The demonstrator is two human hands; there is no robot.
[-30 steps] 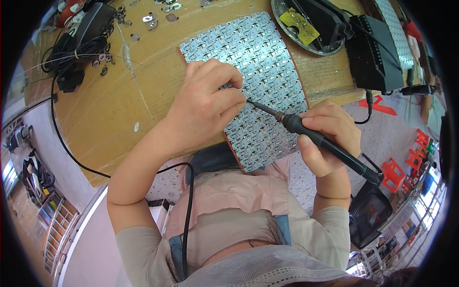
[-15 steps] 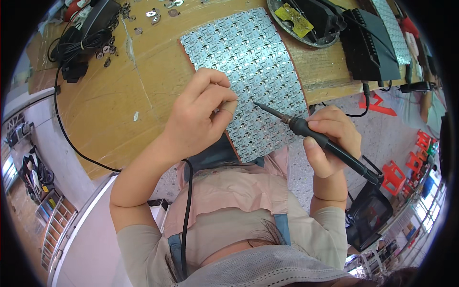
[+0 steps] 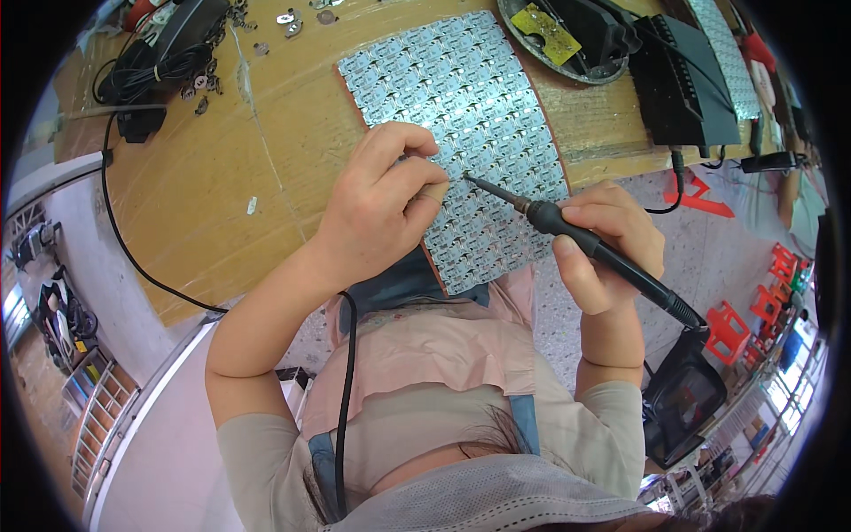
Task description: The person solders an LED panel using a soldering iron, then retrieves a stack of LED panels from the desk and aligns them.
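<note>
A panel of many small silvery circuit boards (image 3: 461, 97) lies slanted on the table, its near end reaching past the table edge toward my lap. Over its left side, my left hand (image 3: 377, 199) is closed in a pinch, thumb against fingers. What sits between those fingertips is too small to make out. My right hand (image 3: 620, 244) grips a black soldering iron (image 3: 551, 218) by its handle. The iron's tip points up and left at the panel, just right of my left fingertips. Whether the tip touches the panel, I cannot tell.
A round metal tray (image 3: 603, 75) with a yellow sponge (image 3: 550, 34) and a black holder stands beyond the panel. Right of it is a black box (image 3: 687, 84) with a cable. Bundled black cable (image 3: 160, 75) and scattered small metal parts (image 3: 292, 25) lie at the far left.
The soldering iron and my right hand have moved slightly left and away from me. The iron's tip is closer to my left fingertips, which have shifted a little right.
</note>
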